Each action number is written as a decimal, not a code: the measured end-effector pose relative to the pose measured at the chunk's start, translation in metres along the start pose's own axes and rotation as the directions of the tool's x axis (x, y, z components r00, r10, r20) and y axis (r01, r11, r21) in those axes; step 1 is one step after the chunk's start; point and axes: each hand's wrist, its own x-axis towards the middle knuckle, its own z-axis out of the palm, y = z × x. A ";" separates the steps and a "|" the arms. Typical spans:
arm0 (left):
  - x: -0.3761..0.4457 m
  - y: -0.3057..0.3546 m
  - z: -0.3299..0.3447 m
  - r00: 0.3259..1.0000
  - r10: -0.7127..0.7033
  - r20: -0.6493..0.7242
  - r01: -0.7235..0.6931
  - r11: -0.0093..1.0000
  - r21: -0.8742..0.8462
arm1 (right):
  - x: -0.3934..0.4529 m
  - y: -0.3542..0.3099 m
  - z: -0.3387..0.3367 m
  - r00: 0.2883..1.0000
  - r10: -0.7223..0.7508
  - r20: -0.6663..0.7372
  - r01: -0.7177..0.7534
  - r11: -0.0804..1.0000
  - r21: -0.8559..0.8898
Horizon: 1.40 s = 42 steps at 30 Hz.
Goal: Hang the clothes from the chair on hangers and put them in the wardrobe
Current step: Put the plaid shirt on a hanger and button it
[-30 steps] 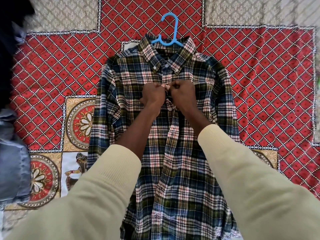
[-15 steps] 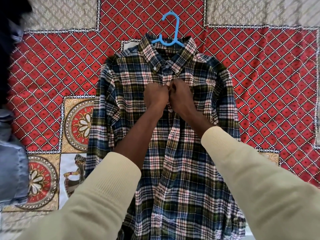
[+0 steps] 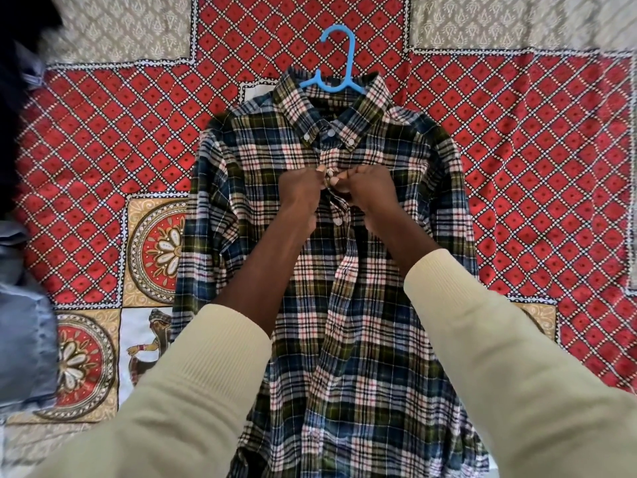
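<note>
A plaid shirt [image 3: 396,339] in blue, green, white and red lies flat, front up, on a patterned bedspread. A blue plastic hanger [image 3: 339,60] sits inside it, its hook sticking out above the collar. My left hand [image 3: 300,189] and my right hand [image 3: 370,189] meet at the shirt's front placket below the collar. Each pinches an edge of the placket around a white button. The button below them is undone and the placket gapes a little there. My sleeves hide part of the shirt's lower half.
The red, diamond-patterned bedspread [image 3: 534,167] spreads to both sides of the shirt. Blue denim clothing [image 3: 24,346] lies at the left edge, with dark clothing [image 3: 13,98] above it.
Both hands have stayed together at the same button on the placket, with only small finger movements. The shirt and hanger have not shifted on the bedspread.
</note>
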 end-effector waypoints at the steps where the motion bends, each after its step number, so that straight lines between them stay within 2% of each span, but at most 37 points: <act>1: -0.001 0.000 0.000 1.000 -0.005 0.008 0.005 1.000 -0.017 | 0.001 -0.001 0.001 1.000 0.014 -0.010 -0.014 1.000 -0.002; 6: -0.003 -0.007 0.005 0.994 0.075 0.074 -0.068 0.994 -0.083 | 0.007 0.007 0.011 0.993 0.003 -0.119 -0.011 0.998 -0.067; 8: -0.005 -0.009 0.006 0.993 0.103 0.060 -0.099 0.993 -0.071 | 0.004 0.011 0.008 0.997 -0.022 -0.080 0.018 0.999 -0.042; 12: -0.002 -0.013 0.008 0.980 0.197 0.035 -0.200 0.973 0.111 | -0.008 0.016 -0.006 0.998 -0.028 0.053 0.023 0.995 0.096; 16: -0.001 -0.015 0.006 0.970 0.225 0.088 -0.237 0.958 0.161 | -0.004 0.015 -0.004 0.999 -0.006 0.040 0.000 0.991 0.134; 20: 0.004 -0.017 -0.006 0.952 0.209 0.226 -0.243 0.960 0.139 | 0.003 0.012 -0.004 1.000 -0.006 0.029 0.003 0.995 0.102; 25: 0.008 -0.022 -0.013 0.945 0.277 0.172 -0.284 0.959 0.016 | -0.005 0.017 -0.004 0.998 -0.050 -0.038 0.054 0.992 0.115; 26: 0.007 -0.024 -0.016 0.943 0.291 0.162 -0.292 0.956 -0.022 | -0.012 0.020 -0.005 0.989 -0.110 -0.096 0.116 0.992 0.056; 28: 0.004 -0.031 -0.024 0.938 0.337 0.081 -0.334 0.941 -0.045 | -0.029 0.032 -0.006 0.941 -0.273 -0.201 0.236 0.953 -0.190; 30: -0.003 -0.044 -0.031 0.936 0.352 0.021 -0.351 0.935 -0.050 | -0.050 0.048 -0.005 0.909 -0.376 -0.181 0.275 0.866 -0.419; 32: -0.014 -0.064 -0.034 0.948 0.308 0.084 -0.307 0.951 -0.033 | -0.063 0.068 -0.003 0.907 -0.394 -0.149 0.274 0.820 -0.502; 34: -0.022 -0.082 -0.033 0.942 0.296 0.156 -0.307 0.951 0.048 | -0.067 0.081 -0.004 0.903 -0.384 -0.193 0.269 0.856 -0.441; 37: -0.025 -0.096 -0.027 0.913 0.365 0.180 -0.393 0.906 0.157 | -0.068 0.080 -0.008 0.922 -0.292 -0.253 0.223 0.937 -0.269; 42: -0.031 -0.094 -0.014 0.921 0.384 0.070 -0.390 0.893 0.226 | -0.074 0.067 -0.010 0.958 -0.217 -0.190 0.196 0.973 -0.122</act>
